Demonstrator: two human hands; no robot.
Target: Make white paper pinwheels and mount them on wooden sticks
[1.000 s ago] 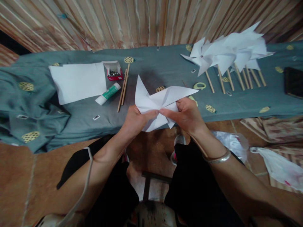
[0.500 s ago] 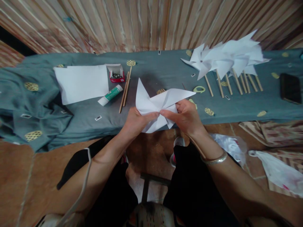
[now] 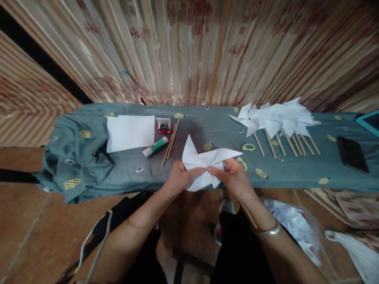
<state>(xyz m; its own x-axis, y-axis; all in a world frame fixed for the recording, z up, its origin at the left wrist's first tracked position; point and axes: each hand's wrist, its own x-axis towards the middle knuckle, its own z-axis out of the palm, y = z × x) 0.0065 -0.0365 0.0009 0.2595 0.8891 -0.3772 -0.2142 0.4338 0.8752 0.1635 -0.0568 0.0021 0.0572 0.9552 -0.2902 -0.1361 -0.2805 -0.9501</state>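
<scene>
A white paper pinwheel (image 3: 201, 161), without a stick, is held between my two hands over the table's front edge. My left hand (image 3: 181, 176) grips its left side, thumb pressed near the centre. From the right, my right hand (image 3: 233, 173) closes on the paper, its thumb meeting the other at the middle; the fingers behind are hidden. Just beyond my right hand lie scissors (image 3: 248, 147) with light green handles, partly covered by it. Wooden sticks (image 3: 170, 145) lie to the left of the pinwheel, beside a green and white glue stick (image 3: 155, 146).
A small red box (image 3: 164, 126) of metal pins stands by a stack of white paper (image 3: 130, 133). Several finished pinwheels on sticks (image 3: 275, 118) lie at the right, near a dark phone (image 3: 353, 154). A grey-green cloth (image 3: 207, 126) covers the table; plastic bags (image 3: 296, 225) lie on the floor.
The camera view has tilted up, so the table sits lower in the picture and more curtain shows. Both hands keep their hold on the pinwheel, with thumbs still at its centre.
</scene>
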